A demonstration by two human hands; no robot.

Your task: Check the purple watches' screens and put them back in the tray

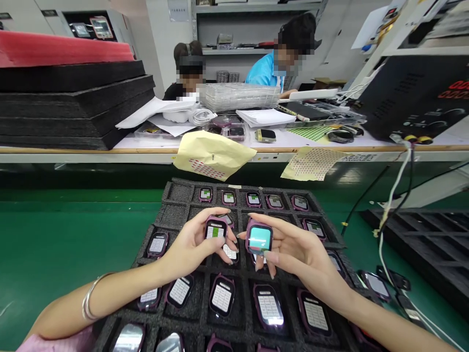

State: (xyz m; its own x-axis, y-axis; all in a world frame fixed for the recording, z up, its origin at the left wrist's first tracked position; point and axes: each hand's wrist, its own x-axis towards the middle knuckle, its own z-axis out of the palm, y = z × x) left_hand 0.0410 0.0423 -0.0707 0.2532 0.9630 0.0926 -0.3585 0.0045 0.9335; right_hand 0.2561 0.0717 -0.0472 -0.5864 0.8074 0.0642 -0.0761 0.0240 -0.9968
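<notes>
- The left watch (215, 230), purple-cased with a green-and-white grid on its face, sits above the black foam tray, pinched at its edges by the left hand (191, 247). The grip is closed on the case, with the thumb and fingers wrapped around its lower part.
- The right watch (259, 237), also purple-cased, has a lit teal screen and is held up beside the left watch, not touching it. The right hand (297, 249) has it closed between the fingertips at the lower edge.
- Good handling: both holds stay on the cases and leave most of each screen uncovered, which keeps the faces readable and limits smudging.
- Further watches lie in rows in the foam tray (179, 192), most with grid-marked faces. Some compartments at the top left hold none.
- Beyond the tray lie two yellow sheets with red dots (210, 155), at the edge of the white bench (278, 143). Two co-workers (190, 73) sit behind it.
- Hidden: the hands cover the watches directly beneath them. The lower tray rows run out of frame, and the small screen markings cannot be read.
</notes>
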